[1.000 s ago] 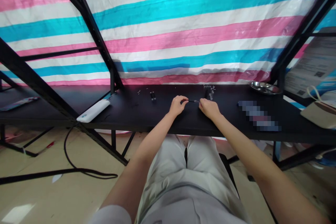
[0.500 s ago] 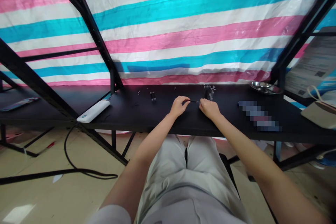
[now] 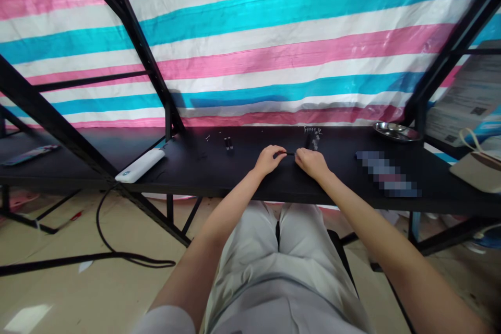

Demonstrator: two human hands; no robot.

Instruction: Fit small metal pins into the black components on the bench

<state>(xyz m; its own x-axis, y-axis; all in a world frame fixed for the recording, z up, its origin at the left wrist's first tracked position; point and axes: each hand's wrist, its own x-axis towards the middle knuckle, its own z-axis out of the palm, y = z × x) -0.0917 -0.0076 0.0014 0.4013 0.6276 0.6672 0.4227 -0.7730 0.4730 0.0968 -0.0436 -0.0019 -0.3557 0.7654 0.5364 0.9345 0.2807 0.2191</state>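
Running sideways: black rod (image 3: 290, 154), long axis left hand (image 3: 271, 159) to right hand (image 3: 312, 162).

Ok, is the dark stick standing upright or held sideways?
Sideways: the dark stick runs across between the left hand and the right hand, its ends hidden at their fingers.

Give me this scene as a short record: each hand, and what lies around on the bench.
Left hand: pinches one end of a slim dark piece
Right hand: closed at its other end
To the left: two short dark pieces, oblong white device
Beyond right hand: small clear pieces
To the right: pixelated item, shiny metal dish
Surface: black bench
Backdrop: striped sheet
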